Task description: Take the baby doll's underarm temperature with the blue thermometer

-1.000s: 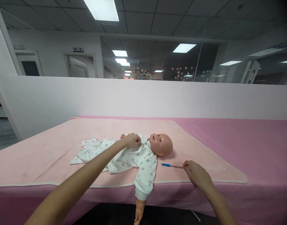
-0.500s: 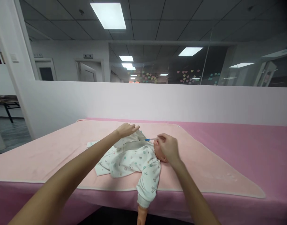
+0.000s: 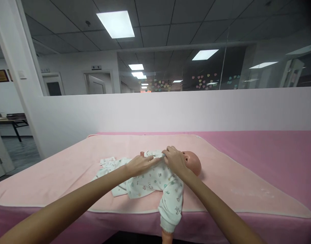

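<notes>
A baby doll (image 3: 193,162) in a white printed baby outfit (image 3: 147,181) lies on its back, head to the right. Its near arm hangs over the table's front edge. The doll's far sleeve (image 3: 154,153) lies across the upper body, its small hand showing beyond my left hand. My left hand (image 3: 141,165) rests low over the chest, fingers stretched toward the collar. My right hand (image 3: 174,159) has its fingers bent and closed on the outfit near the neck, hiding part of the doll's face. No thin blue-tipped stick shows now.
A pink blanket (image 3: 76,169) with a pale edge lies under the doll on a darker pink table cover (image 3: 272,152). A low white wall (image 3: 170,110) with glass above stands behind. At far left, a side table (image 3: 13,121) carries dark stacked items.
My right hand has moved off the doll's face to the collar, and the blue-tipped stick is out of sight. My left hand has lowered onto the chest. The doll's far arm now shows.
</notes>
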The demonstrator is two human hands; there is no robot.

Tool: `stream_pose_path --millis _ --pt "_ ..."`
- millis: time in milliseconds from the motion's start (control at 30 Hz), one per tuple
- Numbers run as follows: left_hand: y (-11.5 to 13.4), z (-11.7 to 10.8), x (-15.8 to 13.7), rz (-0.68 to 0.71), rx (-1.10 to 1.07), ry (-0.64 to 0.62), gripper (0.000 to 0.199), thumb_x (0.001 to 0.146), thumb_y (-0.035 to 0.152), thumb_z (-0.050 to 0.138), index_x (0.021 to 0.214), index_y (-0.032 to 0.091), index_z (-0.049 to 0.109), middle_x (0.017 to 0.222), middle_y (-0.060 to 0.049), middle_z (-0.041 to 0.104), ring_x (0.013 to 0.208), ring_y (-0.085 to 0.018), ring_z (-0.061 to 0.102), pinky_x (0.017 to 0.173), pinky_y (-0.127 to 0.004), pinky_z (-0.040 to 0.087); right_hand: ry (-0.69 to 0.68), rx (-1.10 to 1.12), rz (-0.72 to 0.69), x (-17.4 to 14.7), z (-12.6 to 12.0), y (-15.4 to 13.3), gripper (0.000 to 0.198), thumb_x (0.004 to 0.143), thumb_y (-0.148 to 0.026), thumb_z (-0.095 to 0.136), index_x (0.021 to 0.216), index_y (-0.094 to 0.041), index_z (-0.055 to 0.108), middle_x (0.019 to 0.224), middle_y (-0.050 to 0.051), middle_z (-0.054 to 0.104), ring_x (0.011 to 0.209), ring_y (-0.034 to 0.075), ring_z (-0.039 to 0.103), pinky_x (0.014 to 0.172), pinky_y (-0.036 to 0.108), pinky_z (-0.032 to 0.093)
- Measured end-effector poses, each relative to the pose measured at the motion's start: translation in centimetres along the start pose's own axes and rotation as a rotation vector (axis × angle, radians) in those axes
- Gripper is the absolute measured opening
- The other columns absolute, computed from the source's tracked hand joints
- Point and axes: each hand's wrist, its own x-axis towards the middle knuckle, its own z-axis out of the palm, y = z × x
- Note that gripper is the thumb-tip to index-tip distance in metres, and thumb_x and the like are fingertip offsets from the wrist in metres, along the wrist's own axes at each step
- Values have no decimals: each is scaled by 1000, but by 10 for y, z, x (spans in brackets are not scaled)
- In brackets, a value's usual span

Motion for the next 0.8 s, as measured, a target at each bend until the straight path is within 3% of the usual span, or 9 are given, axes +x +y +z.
stream_pose_path --millis 133,200,300,400,467,533,600,700,800 --pt "19 -6 -12 159 -40 7 59 83 8 34 136 29 19 89 -4 57 54 -9 53 45 -20 35 131 41 -68 -44 -16 14 22 77 -10 47 80 -21 65 101 8 59 99 24 48 80 36 37" --pt "23 -4 -3 118 -90 48 52 86 19 35 135 30 22 90 -5 57 58 -11 54 46 -21 38 177 134 -40 -55 -16 29 22 79 -16 47 85 -23 67 107 8 58 105 24 46 88 39 34" --pt "14 11 28 -177 -236 158 44 89 35 31 132 27 30 100 -7 57 69 -13 57 55 -23 43 215 324 226 -55 -5 64 24 80 -29 47 91 -22 68 105 8 61 101 23 50 90 40 36" --pt "-3 43 64 -534 -425 202 43 90 34 23 129 22 35 112 -8 55 90 -16 57 72 -27 45 190 641 594 -47 15 98 31 77 -40 49 91 -20 68 102 7 64 98 24 54 89 39 38" --pt "-11 67 82 -710 -529 70 42 89 33 23 126 22 40 123 -8 50 111 -19 47 88 -32 39 186 918 791 -44 27 113 33 75 -44 52 90 -19 67 103 6 65 100 24 55 90 37 40" --pt "-16 89 93 -750 -565 -24 40 87 37 29 113 22 54 119 -8 55 115 -23 44 96 -42 31 174 1161 950 -43 34 120 34 71 -45 56 87 -17 68 101 6 67 101 25 56 90 35 41" --pt "-20 105 99 -779 -598 -110 42 84 45 31 104 23 60 112 -9 60 112 -27 47 97 -50 25 66 1412 1058 -45 36 120 39 70 -48 57 87 -15 68 97 9 68 99 27 58 89 37 43" --pt "-27 118 100 -823 -640 -206 53 82 54 26 101 20 62 104 -12 64 102 -28 55 95 -51 27 -170 1815 1076 -54 39 117 49 76 -53 45 100 -14 65 104 13 65 100 30 59 88 45 44" --pt "-34 123 98 -889 -675 -266 63 80 59 21 94 15 64 101 -16 64 97 -29 57 85 -43 39 -232 1985 1073 -62 44 119 47 79 -47 41 110 -18 59 114 12 61 104 29 57 91 49 41"
